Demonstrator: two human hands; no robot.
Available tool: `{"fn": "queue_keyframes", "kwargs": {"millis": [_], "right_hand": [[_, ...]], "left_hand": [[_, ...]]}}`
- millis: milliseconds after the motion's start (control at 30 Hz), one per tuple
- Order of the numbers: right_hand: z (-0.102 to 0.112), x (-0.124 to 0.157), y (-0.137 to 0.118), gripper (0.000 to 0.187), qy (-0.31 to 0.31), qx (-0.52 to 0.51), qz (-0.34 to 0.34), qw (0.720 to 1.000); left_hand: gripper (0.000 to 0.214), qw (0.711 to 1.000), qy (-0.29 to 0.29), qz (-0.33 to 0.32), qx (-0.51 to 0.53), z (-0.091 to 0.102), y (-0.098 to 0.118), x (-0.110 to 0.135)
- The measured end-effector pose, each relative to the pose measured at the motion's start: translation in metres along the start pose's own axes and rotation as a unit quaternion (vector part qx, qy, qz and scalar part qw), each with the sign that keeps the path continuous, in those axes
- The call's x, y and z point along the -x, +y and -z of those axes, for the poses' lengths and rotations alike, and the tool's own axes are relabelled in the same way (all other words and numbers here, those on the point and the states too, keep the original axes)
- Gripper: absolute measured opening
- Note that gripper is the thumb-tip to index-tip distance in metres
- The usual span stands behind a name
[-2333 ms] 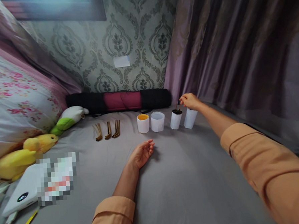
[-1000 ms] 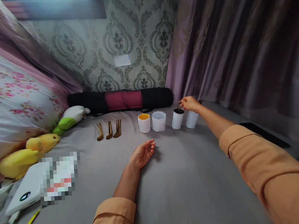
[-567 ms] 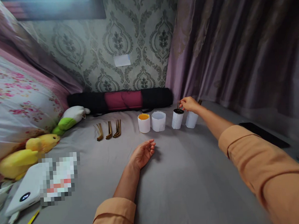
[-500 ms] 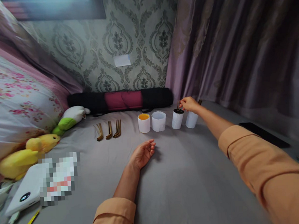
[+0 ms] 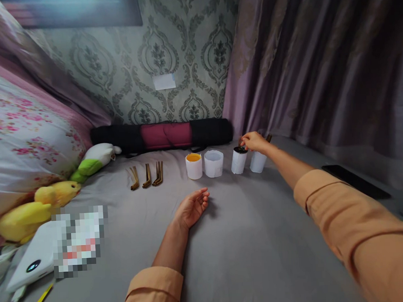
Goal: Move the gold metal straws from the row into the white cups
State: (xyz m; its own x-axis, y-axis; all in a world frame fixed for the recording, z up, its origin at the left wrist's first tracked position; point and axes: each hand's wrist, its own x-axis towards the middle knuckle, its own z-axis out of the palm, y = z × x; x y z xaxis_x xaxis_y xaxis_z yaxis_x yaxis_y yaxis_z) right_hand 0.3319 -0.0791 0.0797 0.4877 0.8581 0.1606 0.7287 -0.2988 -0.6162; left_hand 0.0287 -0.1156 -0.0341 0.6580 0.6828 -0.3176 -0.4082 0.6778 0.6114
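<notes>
My right hand is over a white-wrapped cup with a dark inside. Its fingers are pinched at the top of a thin brown straw that stands up from the cup; how many straws are there I cannot tell. Behind my right wrist is another white-wrapped cup, with brown ends showing above it. My left hand rests palm up on the grey sheet, holding nothing, its fingers loosely curled. Beyond it stand a white cup with an orange inside and a wider white cup. Several bent gold-brown straws lie in groups to the left.
A black and maroon roll lies along the wall. At left are a yellow plush duck, a green and white plush toy, a white power bank and cables. A flat black object lies beyond my right sleeve.
My right hand has shifted very slightly at the dark cup, with its fingers still pinched. My left hand and the cups have not visibly moved.
</notes>
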Motion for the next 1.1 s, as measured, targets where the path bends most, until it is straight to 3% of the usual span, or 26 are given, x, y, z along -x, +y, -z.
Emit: {"fn": "queue_keyframes", "kwargs": {"millis": [533,1100], "right_hand": [[0.003,0.001,-0.003,0.019,0.013,-0.007,-0.007,1.0],[0.013,0.009,-0.008,0.02,0.077,-0.019,0.012,0.997]], "left_hand": [[0.014,1.0,-0.001,0.002,0.0,0.0,0.0,0.0],[0.013,1.0,-0.004,0.001,0.003,0.0,0.0,0.001]]}}
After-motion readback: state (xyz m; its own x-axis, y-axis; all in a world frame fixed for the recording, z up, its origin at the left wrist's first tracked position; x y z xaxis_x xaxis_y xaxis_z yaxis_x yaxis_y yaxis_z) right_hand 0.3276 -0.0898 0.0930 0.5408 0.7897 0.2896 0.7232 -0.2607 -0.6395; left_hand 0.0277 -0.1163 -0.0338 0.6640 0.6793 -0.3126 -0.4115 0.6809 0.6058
